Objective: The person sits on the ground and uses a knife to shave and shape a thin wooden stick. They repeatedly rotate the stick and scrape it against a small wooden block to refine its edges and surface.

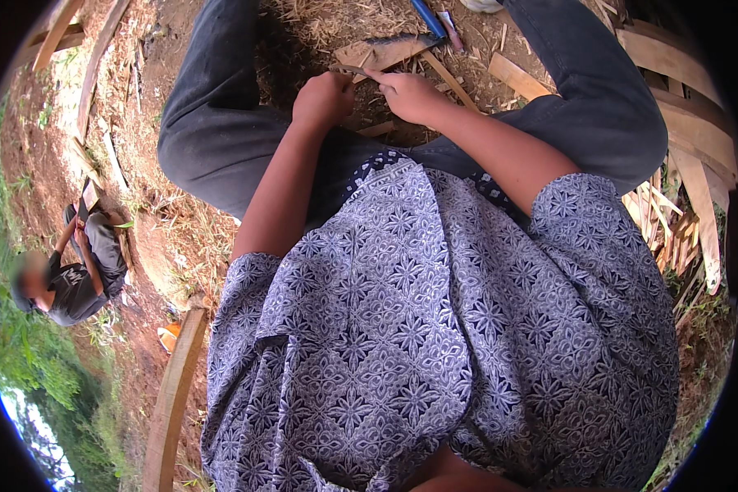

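Apparently fine handwork is underway: the right hand (407,96) pinches a thin dark strip (351,69) near a wood piece (395,55); the left hand's (323,101) grip is curled closed, contents hidden. Next calls for steadiness.

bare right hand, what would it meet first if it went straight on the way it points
Probably the thin, dark, blade-like strip just ahead of the right hand; depth is unclear, so they may already touch.
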Motion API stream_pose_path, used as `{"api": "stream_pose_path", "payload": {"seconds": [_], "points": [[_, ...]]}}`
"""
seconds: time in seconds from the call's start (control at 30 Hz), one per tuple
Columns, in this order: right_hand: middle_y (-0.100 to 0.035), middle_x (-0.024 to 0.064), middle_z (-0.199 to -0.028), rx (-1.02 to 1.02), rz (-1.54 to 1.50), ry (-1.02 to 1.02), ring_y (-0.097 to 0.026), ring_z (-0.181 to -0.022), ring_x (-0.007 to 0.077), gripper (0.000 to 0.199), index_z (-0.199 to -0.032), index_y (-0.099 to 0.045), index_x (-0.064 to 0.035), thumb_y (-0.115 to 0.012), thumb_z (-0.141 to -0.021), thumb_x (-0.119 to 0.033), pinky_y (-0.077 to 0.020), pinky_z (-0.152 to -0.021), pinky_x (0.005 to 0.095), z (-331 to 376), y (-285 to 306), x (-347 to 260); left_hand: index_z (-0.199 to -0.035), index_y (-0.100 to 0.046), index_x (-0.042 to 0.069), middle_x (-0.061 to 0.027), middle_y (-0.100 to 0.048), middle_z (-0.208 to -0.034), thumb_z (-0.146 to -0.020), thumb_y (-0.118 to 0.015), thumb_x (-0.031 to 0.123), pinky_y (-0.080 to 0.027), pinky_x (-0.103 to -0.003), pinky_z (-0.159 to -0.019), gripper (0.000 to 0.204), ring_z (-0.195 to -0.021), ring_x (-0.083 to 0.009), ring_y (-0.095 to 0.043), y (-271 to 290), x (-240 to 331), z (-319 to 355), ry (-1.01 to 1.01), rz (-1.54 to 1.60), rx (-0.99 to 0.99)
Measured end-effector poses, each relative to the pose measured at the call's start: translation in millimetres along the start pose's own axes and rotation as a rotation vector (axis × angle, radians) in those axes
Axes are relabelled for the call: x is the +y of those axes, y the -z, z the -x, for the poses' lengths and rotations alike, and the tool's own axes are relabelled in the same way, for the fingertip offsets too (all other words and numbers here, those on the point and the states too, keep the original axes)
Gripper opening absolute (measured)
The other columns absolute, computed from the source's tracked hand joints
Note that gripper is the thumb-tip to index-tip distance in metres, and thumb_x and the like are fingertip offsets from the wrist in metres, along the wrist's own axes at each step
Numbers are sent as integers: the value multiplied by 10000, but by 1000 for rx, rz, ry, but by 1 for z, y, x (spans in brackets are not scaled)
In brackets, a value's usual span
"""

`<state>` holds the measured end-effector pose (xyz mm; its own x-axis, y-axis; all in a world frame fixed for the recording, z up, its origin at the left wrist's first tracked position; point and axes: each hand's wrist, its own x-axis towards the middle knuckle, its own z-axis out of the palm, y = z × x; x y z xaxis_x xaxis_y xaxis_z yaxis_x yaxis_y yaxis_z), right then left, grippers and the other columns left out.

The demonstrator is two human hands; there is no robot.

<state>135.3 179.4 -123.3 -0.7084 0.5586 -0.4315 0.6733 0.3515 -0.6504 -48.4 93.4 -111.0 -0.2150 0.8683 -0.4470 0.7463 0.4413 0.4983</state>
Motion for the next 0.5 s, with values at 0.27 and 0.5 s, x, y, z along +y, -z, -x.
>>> {"api": "stream_pose_path", "payload": {"seconds": [0.27, 0.5], "points": [[-711, 176, -986, 25, -76, -76, -689, -904, 345, 394, -1383, -582, -242, -562, -990, -265, -535, -825, 450, 1, 8, -4, -1160, -703, 28, -133, -741, -817, -940, -651, 317, -569, -373, -687, 367, -767, -228, -742, 22, -2, 14, 117, 228, 95], [-670, 82, -725, -68, -317, -276, -650, -540, 170, 450, -1436, -516, -201, -550, -1005, -326, -551, -530, 334, -3, 27, -21, -1218, -658, 30, -69, -720, -844, -980, -639, 185, -497, -248, -614, 284, -666, -65, -605, 69, 7, 41, -3, 1092, 126]]}}
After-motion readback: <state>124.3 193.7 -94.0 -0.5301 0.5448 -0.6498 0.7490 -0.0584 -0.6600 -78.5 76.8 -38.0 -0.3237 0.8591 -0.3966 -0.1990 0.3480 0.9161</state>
